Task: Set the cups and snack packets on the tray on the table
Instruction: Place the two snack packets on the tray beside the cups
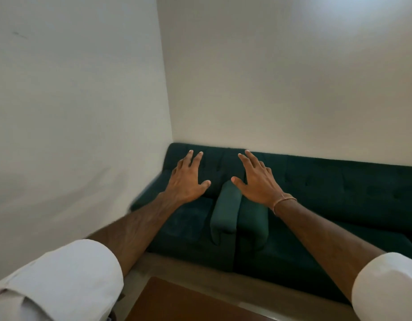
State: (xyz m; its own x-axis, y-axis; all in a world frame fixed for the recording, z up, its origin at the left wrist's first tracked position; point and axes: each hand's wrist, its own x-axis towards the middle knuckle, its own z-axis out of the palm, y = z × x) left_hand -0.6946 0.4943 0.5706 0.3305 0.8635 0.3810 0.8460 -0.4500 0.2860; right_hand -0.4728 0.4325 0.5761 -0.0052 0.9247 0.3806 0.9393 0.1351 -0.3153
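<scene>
Head view: both arms stretched forward, palms down, nothing held. Left hand [188, 179] has fingers spread, hanging in the air in front of the green sofa [339, 188]. Right hand [256, 179] is likewise spread and empty, with a thin bracelet [284, 201] at the wrist. White rolled sleeves [68, 279] sit at the lower corners of the frame. Between and below the hands is a pair of padded armrests [226, 209] where two sofa sections meet. The sofa backs into a corner of plain pale walls [73, 100].

A brown desk [177, 302] is only partly visible at the bottom edge: one corner and a strip of bare top. No tray, cups or snack packets appear anywhere in view, so where they are cannot be told; the camera is aimed too high, mostly at wall and sofa.

Progress, as a judgement: nothing visibly placed, and no item is in either hand. Looks like either the very start or a pause away from the work area. All of the placing still counts as unconfirmed.
</scene>
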